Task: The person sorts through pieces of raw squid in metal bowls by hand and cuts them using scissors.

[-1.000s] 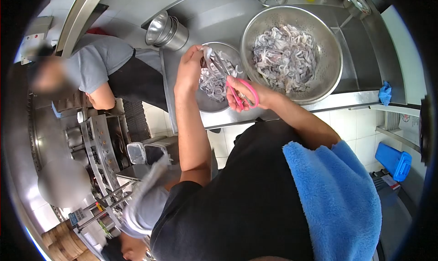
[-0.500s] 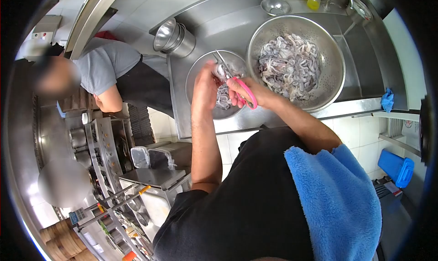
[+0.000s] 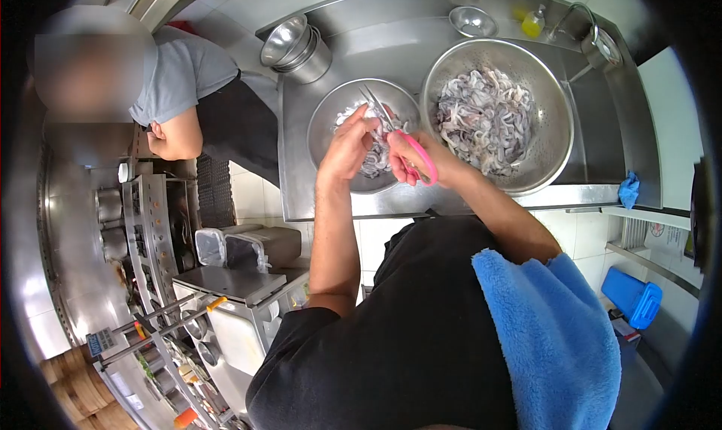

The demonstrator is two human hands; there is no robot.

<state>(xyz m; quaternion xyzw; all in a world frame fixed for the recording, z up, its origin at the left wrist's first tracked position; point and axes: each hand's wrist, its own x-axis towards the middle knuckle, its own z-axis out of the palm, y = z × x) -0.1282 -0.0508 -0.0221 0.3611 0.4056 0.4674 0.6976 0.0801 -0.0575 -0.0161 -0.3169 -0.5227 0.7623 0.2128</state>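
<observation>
My right hand [image 3: 414, 159] is wrapped round the pink handles of the scissors [image 3: 421, 156], whose blades point up and left over the smaller steel bowl [image 3: 319, 121]. My left hand [image 3: 350, 145] is closed at the near left side of that bowl, close to the blades; what its fingers hold, if anything, is hidden. Grey-white squid-like pieces [image 3: 376, 161] lie in the bowl under both hands. Just to the right stands a large perforated steel colander [image 3: 555, 106] with a heap of similar pieces [image 3: 485, 118].
Nested steel pots [image 3: 304, 54] stand at the back left of the steel counter [image 3: 376, 42]. A small bowl [image 3: 474, 22], a yellow soap bottle [image 3: 534, 24] and a faucet [image 3: 577, 12] are at the back. At the left, another person [image 3: 188, 76] leans near the counter.
My left hand has lowered from its raised position towards the bowl, and the piece it held up is no longer visible. The view has shifted. Another person at the lower left has left view.
</observation>
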